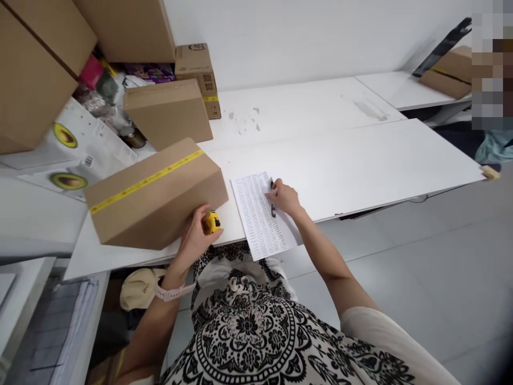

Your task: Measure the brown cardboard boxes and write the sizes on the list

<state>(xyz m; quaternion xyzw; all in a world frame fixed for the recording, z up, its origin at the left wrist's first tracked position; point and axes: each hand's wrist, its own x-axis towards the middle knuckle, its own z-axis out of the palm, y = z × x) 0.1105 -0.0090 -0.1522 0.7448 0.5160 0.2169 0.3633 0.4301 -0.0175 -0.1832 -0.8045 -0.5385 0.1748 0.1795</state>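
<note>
My left hand (196,235) is closed round a yellow tape measure (211,222) at the table's front edge. Right beside it lies a brown cardboard box (160,192) with a yellow strip of tape along its top. My right hand (285,197) has its fingers closed on a dark pen (273,206), which lies along the printed sheet (256,224). Rows of small print cover the sheet, too small to read. Its lower part hangs over the table edge.
Behind the taped box stand another cardboard box (168,112) and a smaller one (198,69). White cartons with avocado pictures (68,155) are stacked at left. The white table (340,171) stretches right, towards a further box (447,75) near a blurred-out area.
</note>
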